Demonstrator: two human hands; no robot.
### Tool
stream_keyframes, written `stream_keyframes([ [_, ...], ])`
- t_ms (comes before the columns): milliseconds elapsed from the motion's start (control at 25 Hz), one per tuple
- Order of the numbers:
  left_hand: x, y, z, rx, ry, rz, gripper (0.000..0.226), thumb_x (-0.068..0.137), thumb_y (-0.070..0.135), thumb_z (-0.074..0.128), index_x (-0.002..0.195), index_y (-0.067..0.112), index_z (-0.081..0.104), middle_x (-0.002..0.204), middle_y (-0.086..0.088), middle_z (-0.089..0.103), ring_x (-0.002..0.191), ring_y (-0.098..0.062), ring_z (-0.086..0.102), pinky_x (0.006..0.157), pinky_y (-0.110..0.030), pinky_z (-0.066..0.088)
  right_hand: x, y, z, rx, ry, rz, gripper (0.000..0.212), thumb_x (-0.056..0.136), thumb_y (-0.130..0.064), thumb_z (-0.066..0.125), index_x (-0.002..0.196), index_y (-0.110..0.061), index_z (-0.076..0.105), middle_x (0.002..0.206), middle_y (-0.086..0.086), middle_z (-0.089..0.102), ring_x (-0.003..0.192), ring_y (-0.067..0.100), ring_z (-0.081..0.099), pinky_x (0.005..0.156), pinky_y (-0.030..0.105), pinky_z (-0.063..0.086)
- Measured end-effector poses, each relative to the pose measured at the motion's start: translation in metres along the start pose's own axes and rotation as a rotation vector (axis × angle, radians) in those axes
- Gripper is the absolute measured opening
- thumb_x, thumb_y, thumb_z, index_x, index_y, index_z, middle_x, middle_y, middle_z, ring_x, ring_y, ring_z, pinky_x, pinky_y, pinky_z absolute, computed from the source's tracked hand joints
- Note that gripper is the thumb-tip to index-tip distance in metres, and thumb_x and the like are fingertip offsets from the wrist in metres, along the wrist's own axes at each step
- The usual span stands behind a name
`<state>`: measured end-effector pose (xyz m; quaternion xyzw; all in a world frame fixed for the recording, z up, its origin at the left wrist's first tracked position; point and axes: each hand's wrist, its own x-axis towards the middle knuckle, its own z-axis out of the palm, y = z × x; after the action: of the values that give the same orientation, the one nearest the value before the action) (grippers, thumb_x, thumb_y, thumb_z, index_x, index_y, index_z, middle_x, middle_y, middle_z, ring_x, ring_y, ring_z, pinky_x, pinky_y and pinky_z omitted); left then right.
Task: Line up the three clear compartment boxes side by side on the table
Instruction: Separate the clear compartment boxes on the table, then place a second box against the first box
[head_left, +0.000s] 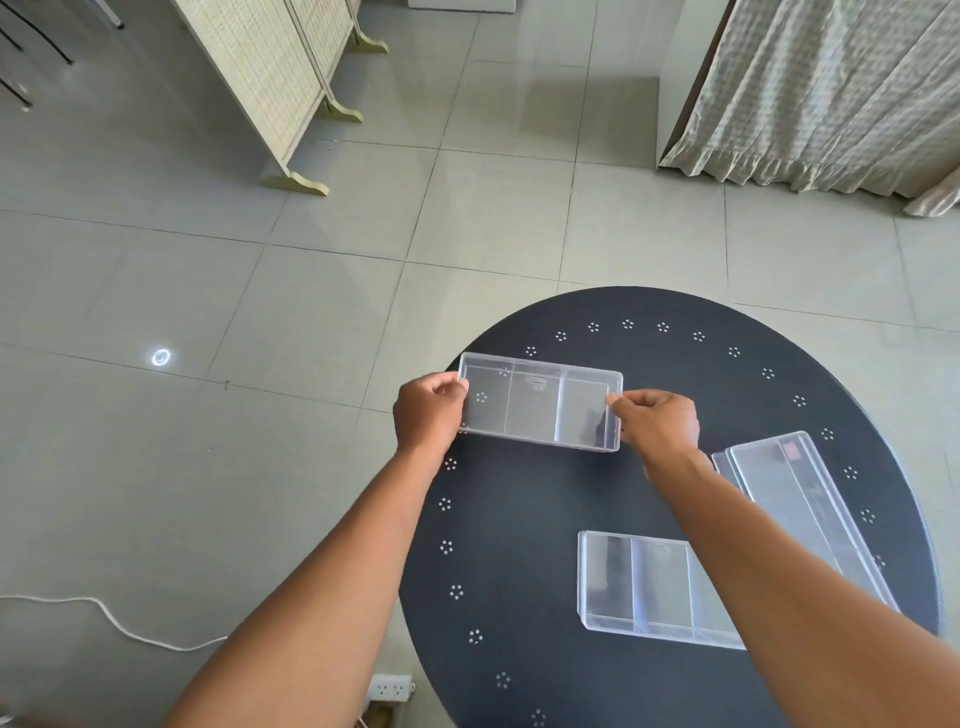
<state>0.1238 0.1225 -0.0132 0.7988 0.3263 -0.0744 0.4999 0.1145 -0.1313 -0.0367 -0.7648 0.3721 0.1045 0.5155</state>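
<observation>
A clear three-compartment box (540, 402) is over the far left part of the round black table (545, 509); I cannot tell whether it touches the top. My left hand (428, 413) grips its left end and my right hand (657, 418) grips its right end. A second clear box (649, 584) lies near the table's front, partly behind my right forearm. The third clear box (795, 499) lies slanted at the right side, also partly covered by that forearm.
The table's rim carries a ring of small white dot marks. On the tiled floor lie a white cord (109, 621) and a power strip (389, 688) at the lower left. A folding screen (270, 88) and a curtain (831, 88) stand farther back.
</observation>
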Motion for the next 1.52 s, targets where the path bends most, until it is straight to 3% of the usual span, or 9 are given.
stream_keyframes([
  [80,0.015,0.004,-0.002,-0.016,-0.014,0.017,0.027,0.089,0.022,0.071,0.113,0.013,0.079,0.106,-0.003,0.080,0.096,-0.019,0.070,0.097,-0.033,0.056,0.002,0.000,0.010,0.070,0.023,0.059,0.020,0.083,-0.034,0.081,0.077,-0.015,0.077,0.077,0.007,0.079,0.070,0.029,0.072,0.084,0.047,0.065],
  [160,0.027,0.005,-0.001,-0.022,-0.041,0.001,0.031,0.089,0.021,0.071,0.119,0.013,0.076,0.116,-0.004,0.079,0.103,-0.018,0.069,0.101,-0.031,0.053,0.003,-0.001,0.015,0.073,0.042,0.090,0.019,0.080,-0.034,0.083,0.077,-0.016,0.078,0.076,0.007,0.079,0.073,0.030,0.076,0.086,0.052,0.065],
  [400,0.042,0.001,0.005,0.002,-0.097,-0.029,0.031,0.090,0.015,0.069,0.120,0.012,0.076,0.126,-0.006,0.075,0.117,-0.021,0.069,0.096,-0.022,0.047,0.014,-0.001,0.021,0.079,0.050,0.134,0.015,0.079,-0.029,0.084,0.076,-0.016,0.077,0.083,0.008,0.081,0.087,0.034,0.080,0.087,0.051,0.065],
  [720,0.042,-0.008,0.006,0.061,-0.098,0.038,0.032,0.095,0.017,0.062,0.125,0.014,0.073,0.123,-0.006,0.076,0.097,-0.016,0.063,0.098,-0.031,0.053,0.020,0.002,0.027,0.068,0.025,0.126,0.017,0.081,-0.032,0.082,0.077,-0.017,0.077,0.088,0.006,0.081,0.088,0.031,0.079,0.087,0.049,0.065],
  [920,0.024,-0.009,-0.004,0.131,-0.072,0.076,0.043,0.096,0.022,0.060,0.137,0.010,0.063,0.135,-0.006,0.069,0.125,-0.025,0.064,0.102,-0.029,0.045,-0.004,-0.005,0.010,0.033,0.012,0.057,0.019,0.088,-0.033,0.077,0.076,-0.019,0.074,0.079,0.004,0.078,0.085,0.031,0.077,0.086,0.051,0.065],
  [1080,-0.021,-0.021,-0.019,0.082,0.075,0.108,0.024,0.093,0.017,0.056,0.107,0.016,0.075,0.110,-0.003,0.077,0.102,-0.024,0.069,0.083,-0.028,0.046,-0.035,0.014,-0.032,0.027,0.043,-0.031,0.012,0.092,-0.032,0.073,0.083,-0.024,0.075,0.076,-0.003,0.075,0.085,0.027,0.077,0.087,0.049,0.064],
  [1240,-0.083,-0.058,-0.006,0.093,-0.135,0.040,0.021,0.085,0.026,0.057,0.092,0.026,0.077,0.088,0.005,0.078,0.088,-0.024,0.075,0.083,-0.042,0.062,-0.068,0.059,-0.089,0.017,0.094,-0.056,0.016,0.090,-0.032,0.073,0.093,-0.018,0.080,0.080,-0.002,0.077,0.077,0.018,0.073,0.089,0.051,0.063],
  [1520,-0.170,-0.089,0.037,0.192,-0.306,0.076,0.020,0.082,0.033,0.059,0.086,0.029,0.078,0.082,0.007,0.079,0.086,-0.022,0.076,0.087,-0.045,0.062,-0.105,0.123,-0.154,0.033,0.117,-0.030,0.018,0.092,-0.033,0.071,0.099,-0.019,0.080,0.082,-0.004,0.078,0.078,0.016,0.072,0.092,0.043,0.062],
])
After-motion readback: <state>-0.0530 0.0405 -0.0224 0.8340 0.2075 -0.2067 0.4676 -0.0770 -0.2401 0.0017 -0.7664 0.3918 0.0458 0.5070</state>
